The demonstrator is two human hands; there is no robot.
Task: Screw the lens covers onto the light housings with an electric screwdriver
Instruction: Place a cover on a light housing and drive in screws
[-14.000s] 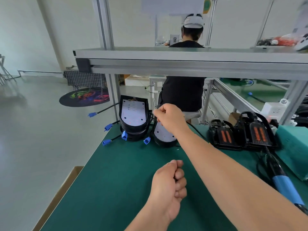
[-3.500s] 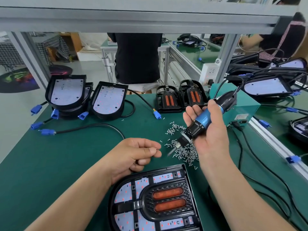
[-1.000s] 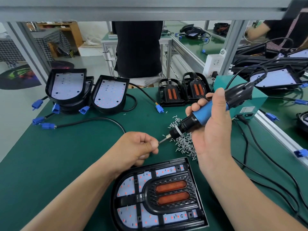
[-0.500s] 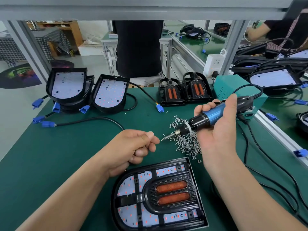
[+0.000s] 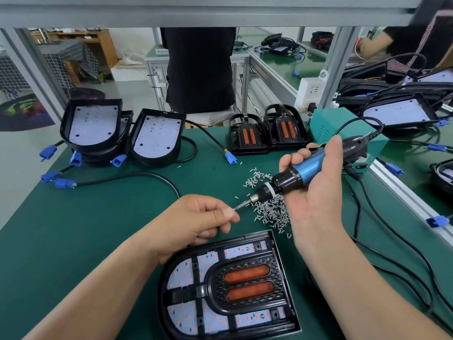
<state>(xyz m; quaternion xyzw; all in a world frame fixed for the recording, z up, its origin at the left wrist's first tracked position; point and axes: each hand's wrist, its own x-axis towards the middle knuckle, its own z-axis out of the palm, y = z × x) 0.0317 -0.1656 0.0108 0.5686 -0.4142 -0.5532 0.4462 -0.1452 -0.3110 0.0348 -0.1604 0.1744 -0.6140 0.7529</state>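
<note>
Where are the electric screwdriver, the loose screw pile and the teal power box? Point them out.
electric screwdriver (image 5: 310, 165), head view, on its blue grip.
screw pile (image 5: 270, 212), head view, middle of the heap on the mat.
teal power box (image 5: 328, 119), head view, on its top face.

Your blue electric screwdriver (image 5: 306, 171) lies tilted, tip down-left. The black lens cover (image 5: 245, 283) sits flat on the nearest light housing (image 5: 176, 290); screws (image 5: 269, 209) lie heaped just beyond.
</note>
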